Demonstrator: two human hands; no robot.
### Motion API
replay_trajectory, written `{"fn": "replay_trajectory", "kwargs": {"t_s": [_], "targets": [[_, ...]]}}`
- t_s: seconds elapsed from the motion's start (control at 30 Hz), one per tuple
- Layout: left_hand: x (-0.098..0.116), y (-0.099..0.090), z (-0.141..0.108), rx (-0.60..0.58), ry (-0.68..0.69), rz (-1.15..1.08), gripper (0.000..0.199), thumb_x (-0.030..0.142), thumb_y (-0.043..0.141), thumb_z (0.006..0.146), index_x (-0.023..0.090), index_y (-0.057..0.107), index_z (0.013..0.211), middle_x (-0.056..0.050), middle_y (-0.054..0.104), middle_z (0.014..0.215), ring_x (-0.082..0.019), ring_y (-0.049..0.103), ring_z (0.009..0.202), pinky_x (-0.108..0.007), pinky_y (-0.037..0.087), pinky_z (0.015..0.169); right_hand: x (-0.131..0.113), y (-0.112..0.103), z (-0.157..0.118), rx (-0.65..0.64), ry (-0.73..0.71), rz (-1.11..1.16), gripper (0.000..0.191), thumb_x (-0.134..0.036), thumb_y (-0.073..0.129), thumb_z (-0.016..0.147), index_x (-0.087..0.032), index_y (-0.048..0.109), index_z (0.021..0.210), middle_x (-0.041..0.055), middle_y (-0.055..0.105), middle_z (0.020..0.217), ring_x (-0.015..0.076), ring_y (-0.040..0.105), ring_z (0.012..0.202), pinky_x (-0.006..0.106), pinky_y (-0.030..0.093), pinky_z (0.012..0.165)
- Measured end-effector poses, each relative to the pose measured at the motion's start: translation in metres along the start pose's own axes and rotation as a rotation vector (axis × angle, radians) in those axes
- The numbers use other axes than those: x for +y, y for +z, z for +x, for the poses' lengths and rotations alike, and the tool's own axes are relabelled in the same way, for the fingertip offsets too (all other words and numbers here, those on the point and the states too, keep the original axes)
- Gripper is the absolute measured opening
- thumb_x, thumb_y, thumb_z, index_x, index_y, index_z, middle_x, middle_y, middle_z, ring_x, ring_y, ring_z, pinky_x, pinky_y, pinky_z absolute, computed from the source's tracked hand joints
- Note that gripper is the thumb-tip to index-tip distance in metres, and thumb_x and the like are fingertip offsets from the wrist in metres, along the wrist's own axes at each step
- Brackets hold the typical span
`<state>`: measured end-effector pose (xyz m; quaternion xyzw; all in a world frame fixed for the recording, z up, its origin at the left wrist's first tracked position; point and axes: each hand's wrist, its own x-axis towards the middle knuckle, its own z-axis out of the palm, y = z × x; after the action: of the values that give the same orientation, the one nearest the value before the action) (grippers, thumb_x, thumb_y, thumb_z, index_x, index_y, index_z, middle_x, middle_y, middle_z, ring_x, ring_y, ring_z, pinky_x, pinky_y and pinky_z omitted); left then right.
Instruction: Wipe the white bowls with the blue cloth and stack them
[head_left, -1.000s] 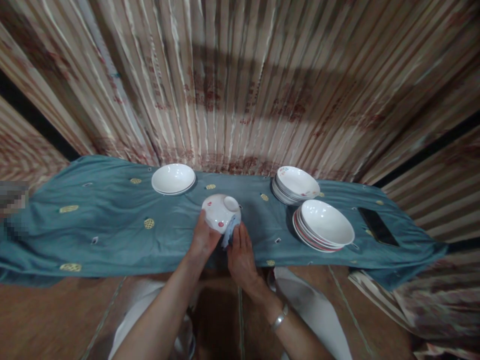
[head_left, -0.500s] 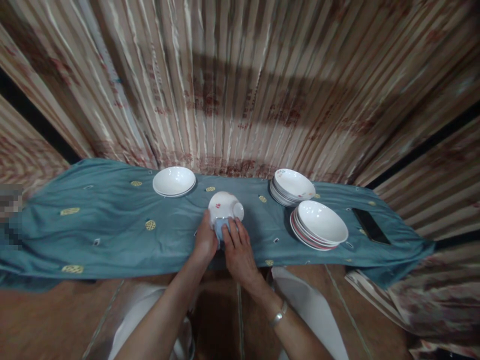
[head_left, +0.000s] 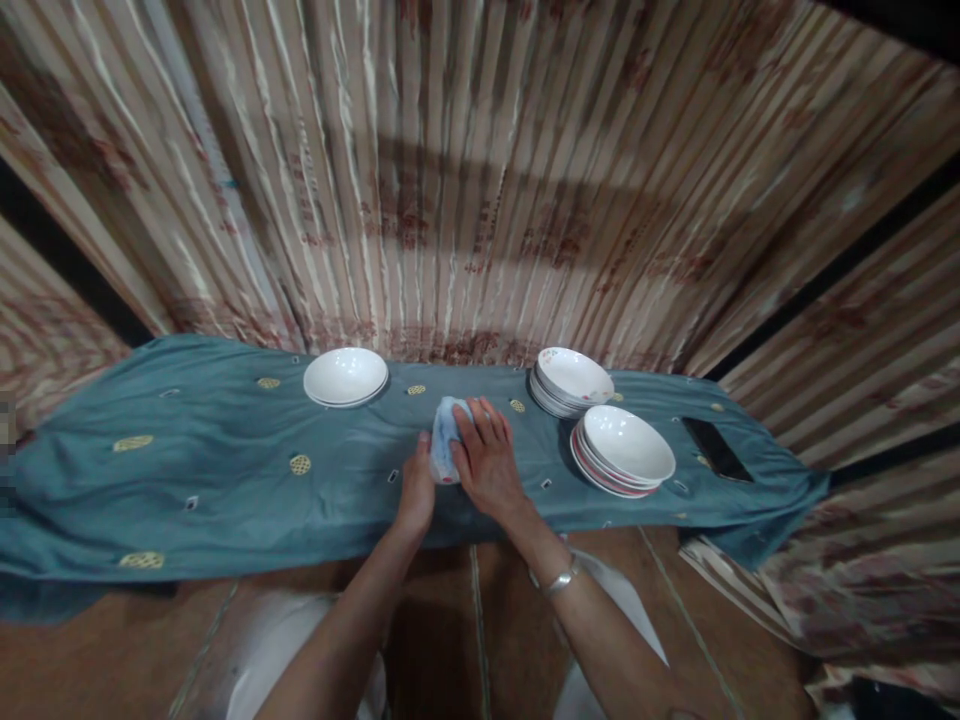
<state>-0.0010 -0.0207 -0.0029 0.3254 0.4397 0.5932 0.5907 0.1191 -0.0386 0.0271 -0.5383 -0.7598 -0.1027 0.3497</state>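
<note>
Between my hands, above the near middle of the table, is a white bowl (head_left: 448,479) with a red mark, mostly hidden by a light blue cloth (head_left: 444,430). My left hand (head_left: 418,485) grips the bowl at its left side, thumb up along the edge. On the right, my right hand (head_left: 487,455) presses the cloth over the bowl with its fingers bent across it. A bracelet sits on my right wrist.
At the back left stand stacked white bowls (head_left: 346,377). Two more stacks are on the right: flower-patterned bowls (head_left: 574,376) behind, red-banded bowls (head_left: 630,445) in front. A black phone (head_left: 716,449) lies farther right on the green tablecloth (head_left: 225,480). Behind hangs a striped curtain (head_left: 450,180).
My right hand has slid the cloth up and over the bowl, which has turned so its foot ring no longer shows. My left hand still holds its left side. The view has shifted slightly.
</note>
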Motion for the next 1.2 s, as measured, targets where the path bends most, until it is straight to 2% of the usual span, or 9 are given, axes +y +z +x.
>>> {"fn": "replay_trajectory", "kwargs": {"t_s": [0.17,0.3,0.4,0.53,0.67,0.77,0.9,1.03,1.2], "targets": [[0.003,0.005,-0.003,-0.086,0.084,0.093,0.049,0.060,0.064,0.074,0.012,0.074,0.077,-0.005,0.070,0.066,-0.017,0.059,0.061,-0.029,0.045,0.063,0.032,0.009,0.015,0.053,0.197,0.356,0.044,-0.036,0.035,0.099,-0.014,0.055,0.132,0.0144,0.057,0.137,0.0240,0.047,0.132,0.044,0.031,0.114],[0.002,0.004,-0.003,-0.076,0.039,0.074,0.054,0.064,0.069,0.066,0.011,0.074,0.074,-0.004,0.068,0.060,-0.017,0.058,0.057,-0.029,0.045,0.059,0.058,0.030,0.013,0.093,0.581,0.797,0.042,-0.045,0.042,0.093,-0.017,0.067,0.114,0.0113,0.069,0.119,0.0233,0.060,0.114,0.039,0.040,0.106],[0.002,0.004,-0.002,-0.049,-0.010,0.023,0.053,0.063,0.072,0.063,0.011,0.074,0.074,-0.006,0.069,0.062,-0.020,0.063,0.062,-0.029,0.047,0.060,0.067,0.049,0.001,0.108,0.745,0.903,0.047,-0.051,0.043,0.089,-0.014,0.069,0.103,0.0120,0.072,0.107,0.0260,0.064,0.105,0.043,0.044,0.101],[0.004,0.006,-0.002,-0.028,-0.070,-0.101,0.047,0.056,0.074,0.067,0.010,0.075,0.080,-0.009,0.074,0.072,-0.026,0.070,0.084,-0.033,0.054,0.075,0.065,0.065,-0.014,0.128,0.813,1.021,0.048,-0.053,0.041,0.087,-0.018,0.069,0.104,0.0091,0.073,0.103,0.0246,0.066,0.102,0.042,0.050,0.095],[0.011,0.011,-0.004,0.030,-0.145,-0.260,0.031,0.041,0.068,0.080,0.011,0.074,0.087,-0.010,0.076,0.082,-0.026,0.070,0.097,-0.035,0.054,0.088,0.058,0.063,-0.011,0.169,0.878,1.140,0.039,-0.048,0.048,0.084,-0.020,0.070,0.101,0.0070,0.074,0.102,0.0239,0.065,0.104,0.039,0.050,0.094],[0.022,0.017,-0.004,0.071,-0.193,-0.379,0.025,0.031,0.058,0.090,0.011,0.072,0.095,-0.010,0.077,0.092,-0.023,0.069,0.105,-0.035,0.052,0.096,0.053,0.057,-0.006,0.153,0.838,1.167,0.040,-0.045,0.048,0.084,-0.018,0.069,0.106,0.0064,0.073,0.109,0.0238,0.062,0.110,0.039,0.047,0.100],[0.036,0.022,-0.002,0.092,-0.245,-0.512,0.033,0.029,0.044,0.097,0.010,0.068,0.109,-0.011,0.075,0.107,-0.021,0.064,0.115,-0.036,0.048,0.104,0.046,0.059,-0.015,0.134,0.780,1.090,0.041,-0.042,0.045,0.086,-0.016,0.067,0.109,0.0093,0.072,0.112,0.0232,0.061,0.111,0.038,0.044,0.101],[0.039,0.023,0.004,0.100,-0.280,-0.591,0.041,0.035,0.037,0.100,0.014,0.063,0.123,-0.009,0.071,0.119,-0.022,0.056,0.127,-0.039,0.046,0.107,0.038,0.068,-0.030,0.090,0.831,0.940,0.039,-0.042,0.038,0.090,-0.016,0.065,0.100,0.0124,0.072,0.100,0.0223,0.064,0.098,0.036,0.051,0.087],[0.035,0.022,0.011,0.059,-0.260,-0.627,0.044,0.038,0.034,0.100,0.019,0.058,0.132,-0.008,0.067,0.128,-0.022,0.054,0.129,-0.042,0.045,0.107,0.025,0.068,-0.037,0.065,0.840,0.892,0.036,-0.044,0.034,0.090,-0.021,0.059,0.078,0.0060,0.068,0.076,0.0198,0.063,0.076,0.031,0.051,0.072]]}}
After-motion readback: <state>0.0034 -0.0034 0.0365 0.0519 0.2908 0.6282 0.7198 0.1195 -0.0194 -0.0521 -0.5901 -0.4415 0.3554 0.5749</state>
